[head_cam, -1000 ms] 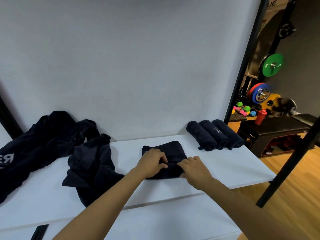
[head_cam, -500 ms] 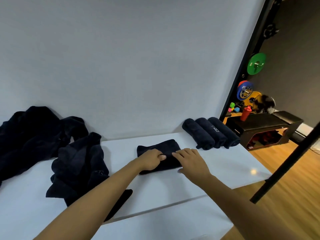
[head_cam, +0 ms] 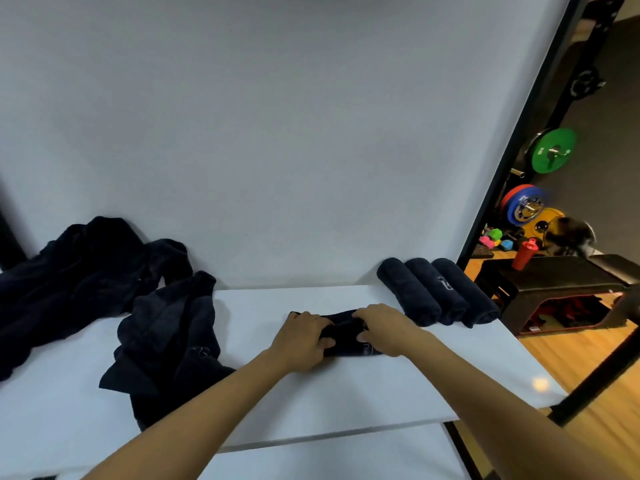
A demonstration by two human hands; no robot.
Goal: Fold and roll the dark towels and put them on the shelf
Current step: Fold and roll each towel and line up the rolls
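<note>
A dark towel [head_cam: 343,332], rolled into a short thick bundle, lies on the white shelf [head_cam: 346,393] in the middle. My left hand [head_cam: 304,341] grips its left end with curled fingers. My right hand [head_cam: 382,329] grips its right end, thumb underneath. Three rolled dark towels [head_cam: 438,292] lie side by side at the back right of the shelf, just right of my right hand. A heap of loose dark towels [head_cam: 104,299] covers the shelf's left part.
A white backdrop wall [head_cam: 277,133] rises behind the shelf. A black frame post [head_cam: 512,161] stands at the right. Beyond it are a black bench [head_cam: 554,282], a red bottle [head_cam: 523,252] and coloured weight plates [head_cam: 552,150]. Wooden floor lies right of the shelf edge.
The folded towel has gone from a flat rectangle to a tight roll under both hands. My hands have closed round its two ends. The camera view has shifted a little.
</note>
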